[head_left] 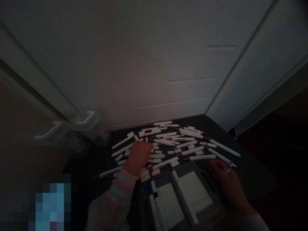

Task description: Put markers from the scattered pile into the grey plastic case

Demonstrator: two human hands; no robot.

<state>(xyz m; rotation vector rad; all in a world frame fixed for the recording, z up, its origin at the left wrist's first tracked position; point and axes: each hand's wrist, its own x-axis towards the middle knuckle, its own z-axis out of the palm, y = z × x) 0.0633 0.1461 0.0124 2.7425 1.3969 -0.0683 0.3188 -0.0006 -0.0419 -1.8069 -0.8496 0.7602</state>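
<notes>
The dark table [260, 175] is strewn with white markers [183, 133], lying at many angles in a wide spread below a pale panel [115, 61]. Their ends and bands show red, green, blue, purple, yellow and grey, and a few barrels carry thin dark print too small to read. The left hand [139, 155], its sleeve [122, 189] pale with pink and bluish stripes, is in among the left part of the spread, fingers bent downward; whether its grip is closed on a marker cannot be told, since the fingertips are hidden. The right hand [226, 179], just to the right of the case, has its grip closed around a purple-banded marker [228, 167], no lettering legible on it. The clear plastic case [157, 177] lies open nearest the person, its two halves side by side, each with a white insert. Its left half holds a blue-ended marker [153, 205] beside a black-banded marker [159, 205], both with marks along the barrel that cannot be read; its right half holds a single pink-ended marker [186, 200] along the inner side. At the left stand two clear containers [90, 123], each bearing a printed label [103, 132] with lines of writing too blurred to read. The panel carries raised, striped hearts [149, 65] and plain raised bars, with no lettering.
</notes>
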